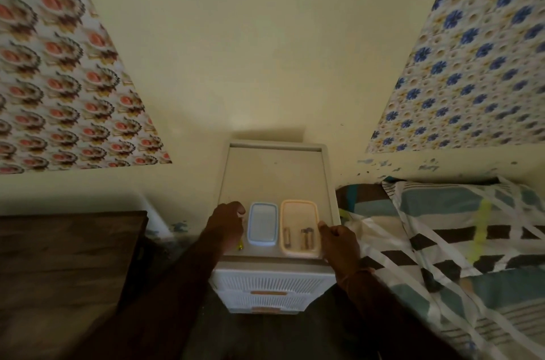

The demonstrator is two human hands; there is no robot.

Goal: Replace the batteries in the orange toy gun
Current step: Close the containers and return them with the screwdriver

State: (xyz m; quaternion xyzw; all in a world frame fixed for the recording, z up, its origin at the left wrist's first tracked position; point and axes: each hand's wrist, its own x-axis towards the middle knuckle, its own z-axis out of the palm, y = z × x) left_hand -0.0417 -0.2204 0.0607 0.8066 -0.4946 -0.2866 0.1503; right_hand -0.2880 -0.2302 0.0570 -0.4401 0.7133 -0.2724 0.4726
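No orange toy gun is in view. An orange-rimmed tray lies on the white drawer unit's top and holds a few batteries. To its left lies a blue-rimmed tray with nothing visible in it. My right hand grips the orange tray's right edge, thumb on the rim. Curled into a fist, my left hand rests on the top just left of the blue tray. A small yellow-green thing peeks out from under it. Whether the fist holds it is hidden.
The white plastic drawer unit stands against a cream wall. A dark wooden table is at the left, and a bed with a striped pillow at the right. Patterned sheets hang on the wall at both sides.
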